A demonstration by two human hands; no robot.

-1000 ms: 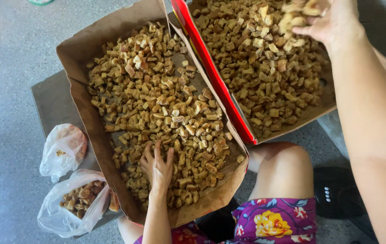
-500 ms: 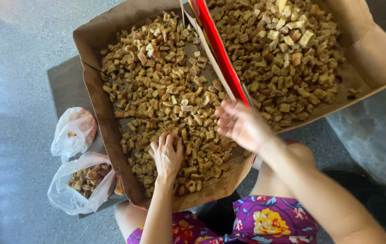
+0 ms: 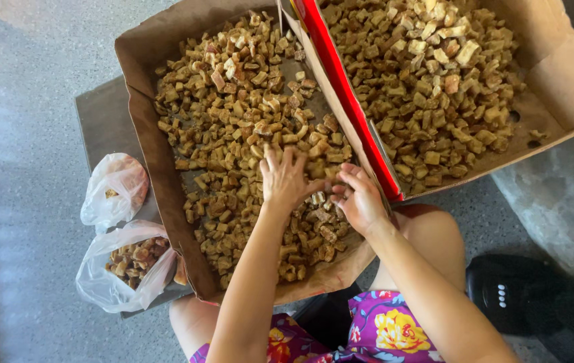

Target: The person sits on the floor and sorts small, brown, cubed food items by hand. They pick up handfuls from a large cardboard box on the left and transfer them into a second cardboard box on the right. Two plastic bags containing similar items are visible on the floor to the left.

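Two shallow cardboard boxes hold many small brown cubed pieces. My left hand (image 3: 285, 178) lies palm down with fingers spread on the pieces (image 3: 233, 114) in the left box (image 3: 140, 107). My right hand (image 3: 359, 200) rests beside it at that box's right edge, fingers curled among the pieces; whether it grips any is hidden. The right box (image 3: 569, 74), with a red inner side wall (image 3: 344, 94), holds a similar heap (image 3: 428, 74).
Two thin clear plastic bags sit left of the boxes: a near one (image 3: 122, 265) with brown pieces inside and a farther one (image 3: 113, 188) almost flat. A black object (image 3: 508, 292) sits at lower right on the grey speckled floor. My knees and floral cloth are below.
My right hand has come down from the right box into the left box next to my left hand. My left hand has shifted up and right over the pieces.
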